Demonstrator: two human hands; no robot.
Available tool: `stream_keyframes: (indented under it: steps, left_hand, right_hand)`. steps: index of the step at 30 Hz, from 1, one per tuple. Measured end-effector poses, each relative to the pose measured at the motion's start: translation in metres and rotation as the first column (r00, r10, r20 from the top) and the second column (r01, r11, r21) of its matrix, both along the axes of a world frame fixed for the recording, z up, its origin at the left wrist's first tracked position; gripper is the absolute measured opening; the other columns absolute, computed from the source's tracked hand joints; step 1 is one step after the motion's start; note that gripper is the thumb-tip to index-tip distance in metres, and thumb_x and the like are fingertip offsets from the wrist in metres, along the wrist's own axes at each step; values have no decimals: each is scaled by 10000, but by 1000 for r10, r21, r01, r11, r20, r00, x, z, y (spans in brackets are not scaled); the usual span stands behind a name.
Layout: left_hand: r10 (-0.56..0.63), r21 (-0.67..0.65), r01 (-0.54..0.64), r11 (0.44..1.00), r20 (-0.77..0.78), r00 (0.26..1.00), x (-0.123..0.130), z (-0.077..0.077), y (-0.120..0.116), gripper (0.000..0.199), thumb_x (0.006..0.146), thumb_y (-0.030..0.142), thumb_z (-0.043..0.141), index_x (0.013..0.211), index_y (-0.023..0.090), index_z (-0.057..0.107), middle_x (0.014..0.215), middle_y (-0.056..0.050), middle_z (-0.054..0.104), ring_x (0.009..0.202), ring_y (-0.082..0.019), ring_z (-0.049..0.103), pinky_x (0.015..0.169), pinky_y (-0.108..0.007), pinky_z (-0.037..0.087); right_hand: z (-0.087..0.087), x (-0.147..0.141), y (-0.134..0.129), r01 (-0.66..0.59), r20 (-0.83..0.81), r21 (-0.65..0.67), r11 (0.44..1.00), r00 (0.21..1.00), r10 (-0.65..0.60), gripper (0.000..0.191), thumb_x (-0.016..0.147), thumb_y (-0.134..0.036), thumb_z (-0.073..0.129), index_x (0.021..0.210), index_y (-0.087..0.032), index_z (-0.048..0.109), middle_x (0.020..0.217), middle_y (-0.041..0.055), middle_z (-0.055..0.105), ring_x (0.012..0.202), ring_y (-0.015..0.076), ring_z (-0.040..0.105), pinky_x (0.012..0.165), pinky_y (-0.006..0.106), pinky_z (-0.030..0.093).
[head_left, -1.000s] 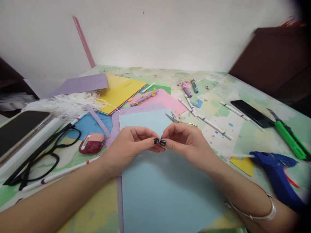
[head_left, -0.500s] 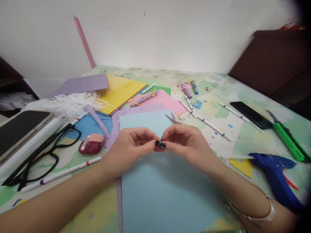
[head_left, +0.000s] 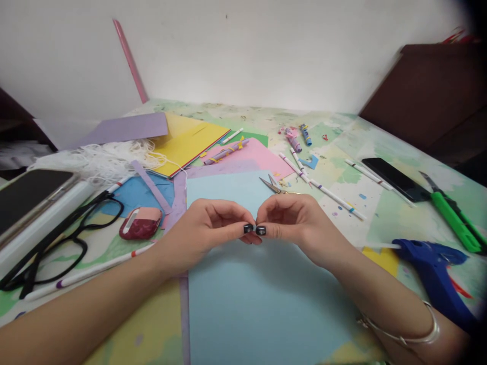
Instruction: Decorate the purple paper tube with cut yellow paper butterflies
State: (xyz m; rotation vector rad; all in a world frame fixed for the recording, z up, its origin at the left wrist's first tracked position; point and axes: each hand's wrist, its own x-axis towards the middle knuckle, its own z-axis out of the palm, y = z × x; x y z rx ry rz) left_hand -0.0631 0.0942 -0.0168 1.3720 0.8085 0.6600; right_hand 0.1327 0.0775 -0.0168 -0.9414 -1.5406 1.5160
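My left hand [head_left: 207, 230] and my right hand [head_left: 294, 223] meet above a light blue paper sheet [head_left: 243, 309]. Thumb and fingers of each hand are pinched together, the two thumbnails almost touching. A tiny pale bit shows between the thumb tips, too small to name. Just behind my right hand lie scissors [head_left: 273, 185], blades apart and handles partly hidden by the hand. Left of my left hand is a pink and dark red earbud case [head_left: 140, 223].
On the left are black glasses [head_left: 78, 238], a phone [head_left: 32, 203] and white string [head_left: 102, 159]. Coloured paper [head_left: 194, 139] lies behind. At right are a blue glue gun [head_left: 429, 274], a green utility knife [head_left: 454, 220], another phone [head_left: 393, 177] and several white markers [head_left: 337, 199].
My right hand has shifted slightly right, so the thumbs sit a little farther apart and the pale bit shows between them. The view has moved slightly.
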Motion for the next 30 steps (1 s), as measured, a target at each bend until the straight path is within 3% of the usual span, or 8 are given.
stream_keyframes:
  steps: [10,18,30]
  left_hand:
    - [-83,-32,83,996,0,997,0,-1,3,77,836,207,630,799,185,694,788,19,735,780,-86,684,745,-135,491]
    - [-112,-62,112,992,-1,994,0,-2,3,71,823,189,641,780,181,697,792,8,735,798,-100,685,741,-151,499]
    - [-187,-79,184,980,-35,982,-3,-6,5,82,822,262,654,833,187,685,847,2,728,831,-96,661,770,-161,490]
  right_hand:
    - [0,1,3,4,24,-65,998,1000,-2,72,702,-140,718,721,-152,649,660,2,671,640,114,609,579,210,428]
    - [-3,3,6,10,61,-117,993,998,-3,49,679,-159,727,681,-148,680,592,-13,635,569,88,533,542,213,370]
    - [-2,3,8,-57,-4,-238,970,998,58,48,639,-108,721,654,-144,693,582,-3,663,555,94,577,575,215,449]
